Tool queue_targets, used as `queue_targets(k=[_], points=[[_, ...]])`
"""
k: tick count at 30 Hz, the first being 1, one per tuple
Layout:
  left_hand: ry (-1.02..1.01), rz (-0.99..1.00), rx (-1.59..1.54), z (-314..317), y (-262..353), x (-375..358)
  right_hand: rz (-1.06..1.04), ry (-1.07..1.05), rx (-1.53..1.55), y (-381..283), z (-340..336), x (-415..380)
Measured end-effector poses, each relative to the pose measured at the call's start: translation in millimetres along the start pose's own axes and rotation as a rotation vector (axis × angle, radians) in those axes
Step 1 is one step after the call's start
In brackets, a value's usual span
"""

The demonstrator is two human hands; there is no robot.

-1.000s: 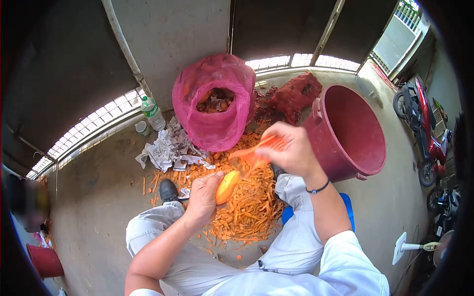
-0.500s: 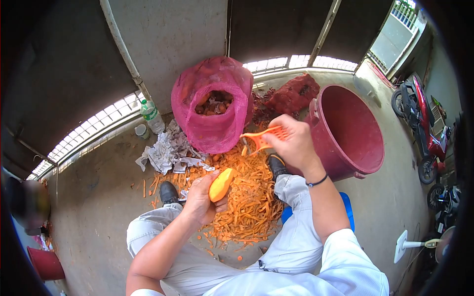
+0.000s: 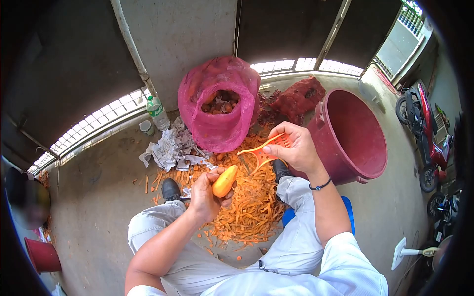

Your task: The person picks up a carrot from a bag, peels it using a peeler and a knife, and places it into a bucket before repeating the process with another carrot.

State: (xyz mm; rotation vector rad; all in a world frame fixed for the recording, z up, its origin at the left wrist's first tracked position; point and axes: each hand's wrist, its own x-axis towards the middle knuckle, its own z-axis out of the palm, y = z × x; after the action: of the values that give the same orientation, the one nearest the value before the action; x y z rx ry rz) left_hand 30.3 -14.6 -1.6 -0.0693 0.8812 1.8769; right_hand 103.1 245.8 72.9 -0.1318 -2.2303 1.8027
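Note:
My left hand (image 3: 203, 195) is closed around a thick, peeled orange carrot (image 3: 225, 182), its surface smooth and bright. In my right hand (image 3: 300, 154) is an orange Y-shaped peeler (image 3: 261, 155), gripped by its ribbed handle. The peeler's head points left, above and to the right of the carrot and apart from it. Under both hands, between my shoes, a large heap of orange peelings (image 3: 252, 207) covers the floor.
Beyond the heap stands a pink mesh sack (image 3: 217, 130) of unpeeled vegetables. A big maroon tub (image 3: 323, 140) is at the right, with a red mesh sack (image 3: 298, 98) behind it. Crumpled paper (image 3: 170, 149) and a plastic bottle (image 3: 157, 113) lie left. Motorcycles (image 3: 419, 130) stand far right.
The peeler has turned and moved slightly lower, its head now facing me more clearly. My left hand has rotated the carrot a little and shifted slightly right in view.

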Motion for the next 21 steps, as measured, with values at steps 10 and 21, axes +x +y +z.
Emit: queue_targets(k=[10,21], points=[[0.077,-0.021,-0.078,0,-6,-1,-0.102,-0.090,-0.266,-6,16,-3],[0.042,0.019,-0.049,7,-3,-7,-0.120,0.271,-0.262,8,-14,10]])
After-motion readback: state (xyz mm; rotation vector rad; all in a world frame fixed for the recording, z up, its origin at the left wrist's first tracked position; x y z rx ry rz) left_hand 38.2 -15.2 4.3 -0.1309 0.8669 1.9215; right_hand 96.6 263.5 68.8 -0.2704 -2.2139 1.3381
